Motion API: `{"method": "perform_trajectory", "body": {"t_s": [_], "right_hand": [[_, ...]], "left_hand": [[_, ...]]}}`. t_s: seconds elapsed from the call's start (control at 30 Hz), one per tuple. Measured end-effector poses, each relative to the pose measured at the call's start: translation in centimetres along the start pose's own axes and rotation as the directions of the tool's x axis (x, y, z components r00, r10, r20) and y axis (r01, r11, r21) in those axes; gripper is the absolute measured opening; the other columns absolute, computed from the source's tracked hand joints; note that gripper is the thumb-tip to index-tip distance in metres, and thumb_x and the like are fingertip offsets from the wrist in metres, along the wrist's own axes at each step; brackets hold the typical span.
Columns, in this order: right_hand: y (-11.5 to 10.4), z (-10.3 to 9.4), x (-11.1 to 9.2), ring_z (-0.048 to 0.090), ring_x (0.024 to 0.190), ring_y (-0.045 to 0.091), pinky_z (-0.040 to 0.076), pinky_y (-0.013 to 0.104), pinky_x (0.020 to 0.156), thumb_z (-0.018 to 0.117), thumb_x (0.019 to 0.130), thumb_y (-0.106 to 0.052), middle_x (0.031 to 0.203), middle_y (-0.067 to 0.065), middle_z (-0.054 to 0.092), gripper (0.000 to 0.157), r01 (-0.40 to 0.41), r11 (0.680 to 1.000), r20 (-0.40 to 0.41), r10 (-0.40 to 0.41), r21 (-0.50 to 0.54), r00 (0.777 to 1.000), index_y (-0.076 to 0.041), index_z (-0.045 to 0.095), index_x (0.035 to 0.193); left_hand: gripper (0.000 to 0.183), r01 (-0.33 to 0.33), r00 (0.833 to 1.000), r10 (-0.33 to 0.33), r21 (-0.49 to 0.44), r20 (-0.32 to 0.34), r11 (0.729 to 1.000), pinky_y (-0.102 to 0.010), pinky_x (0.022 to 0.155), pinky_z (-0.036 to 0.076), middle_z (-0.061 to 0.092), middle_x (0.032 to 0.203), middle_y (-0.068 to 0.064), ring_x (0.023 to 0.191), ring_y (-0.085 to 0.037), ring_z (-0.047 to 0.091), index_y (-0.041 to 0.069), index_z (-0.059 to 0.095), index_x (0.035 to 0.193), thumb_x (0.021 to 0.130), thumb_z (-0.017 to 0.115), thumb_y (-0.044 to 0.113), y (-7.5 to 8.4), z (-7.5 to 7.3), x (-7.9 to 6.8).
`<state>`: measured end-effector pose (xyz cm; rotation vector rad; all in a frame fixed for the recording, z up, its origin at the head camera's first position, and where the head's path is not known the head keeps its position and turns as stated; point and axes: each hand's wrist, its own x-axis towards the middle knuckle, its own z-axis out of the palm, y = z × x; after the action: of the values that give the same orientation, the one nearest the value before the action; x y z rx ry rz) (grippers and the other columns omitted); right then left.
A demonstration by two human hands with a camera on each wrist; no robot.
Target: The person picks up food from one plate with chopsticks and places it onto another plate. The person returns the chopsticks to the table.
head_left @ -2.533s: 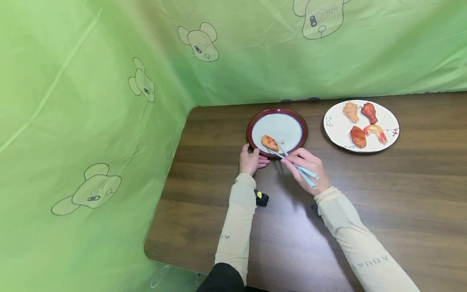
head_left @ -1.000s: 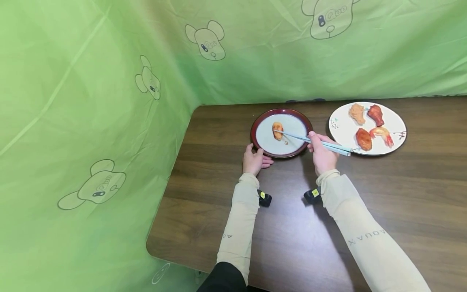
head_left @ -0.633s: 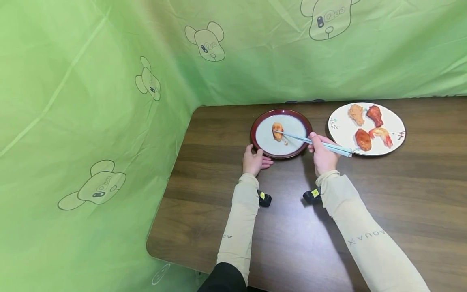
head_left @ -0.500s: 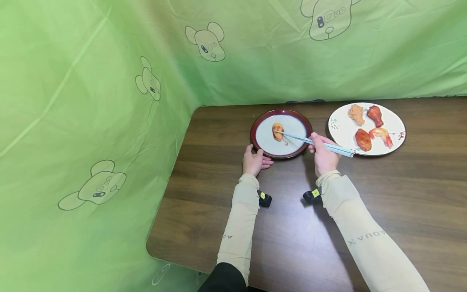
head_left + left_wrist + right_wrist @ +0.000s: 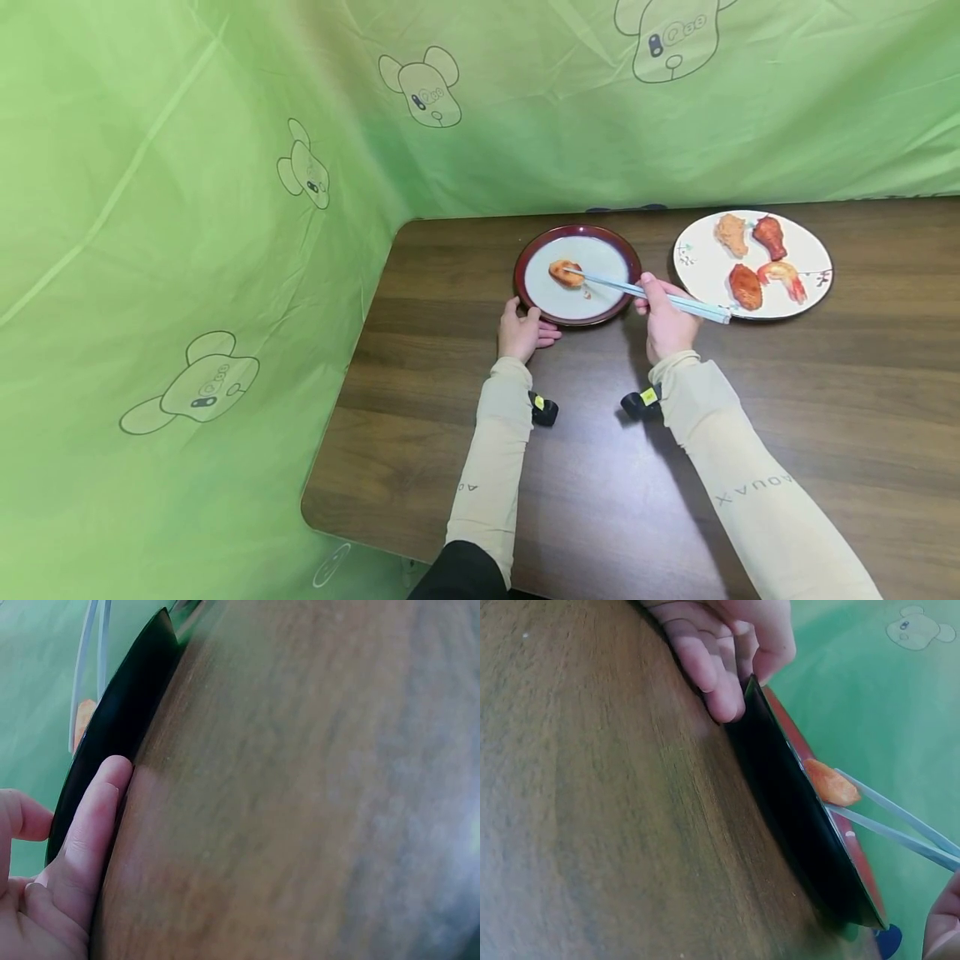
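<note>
In the head view, the right hand [image 5: 667,321] holds a pair of light blue chopsticks [image 5: 637,291] that reach left over a round plate [image 5: 521,287] with a red-brown rim. Their tips meet an orange-brown piece of food [image 5: 562,273], which looks like a chicken wing. In the right wrist view, the food piece [image 5: 830,784] lies between the two chopsticks [image 5: 907,817] above the plate's rim. The left hand [image 5: 519,333] holds the plate's near-left edge. In the left wrist view, its thumb is at the rim and its fingers [image 5: 88,825] lie along the dark outer side.
An oval white plate [image 5: 697,275] stands right of the round one. On it lie two drumsticks [image 5: 769,237], a brown wing piece [image 5: 746,287] and a shrimp [image 5: 783,279]. A small crumb [image 5: 587,295] lies on the round plate. Green cloth [image 5: 525,150] hangs behind and left of the table.
The right hand has shifted right and turned, with the chopsticks now pointing left. The food piece went from the round plate's near side toward its middle, then turned. The left hand stays at the edge.
</note>
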<state>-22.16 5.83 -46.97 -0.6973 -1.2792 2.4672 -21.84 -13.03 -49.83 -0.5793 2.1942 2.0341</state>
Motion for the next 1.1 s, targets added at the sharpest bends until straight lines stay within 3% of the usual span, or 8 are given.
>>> {"method": "perform_trajectory", "body": {"t_s": [0.33, 1.1], "right_hand": [[0.0, -0.4, 0.4, 0.055, 0.045, 0.005, 0.044, 0.013, 0.04, 0.073, 0.081, -0.002, 0.069, 0.004, 0.072, 0.009, -0.033, 0.998, -0.021, 0.034, 0.059, 0.999, -0.003, 0.073, 0.073], [-1.3, -0.4, 0.1, 0.055, 0.045, 0.007, 0.044, 0.013, 0.041, 0.075, 0.081, -0.004, 0.069, 0.005, 0.071, 0.007, 0.001, 0.992, -0.039, 0.004, 0.13, 0.999, 0.0, 0.073, 0.075]], "left_hand": [[0.053, -0.003, 1.0, 0.003, -0.002, -0.003, 1.0, -0.032, 0.056, 0.062, 0.07, 0.086, -0.03, 0.075, -0.039, 0.072, 0.003, 0.028, 0.147, 0.097, 0.042, 0.011, 0.1, 0.1, 0.0], [0.053, -0.003, 1.0, 0.003, -0.004, -0.012, 1.0, -0.032, 0.057, 0.062, 0.071, 0.085, -0.029, 0.072, -0.037, 0.073, 0.004, 0.029, 0.147, 0.096, 0.043, 0.011, 0.0, 0.0, 0.0]]}}
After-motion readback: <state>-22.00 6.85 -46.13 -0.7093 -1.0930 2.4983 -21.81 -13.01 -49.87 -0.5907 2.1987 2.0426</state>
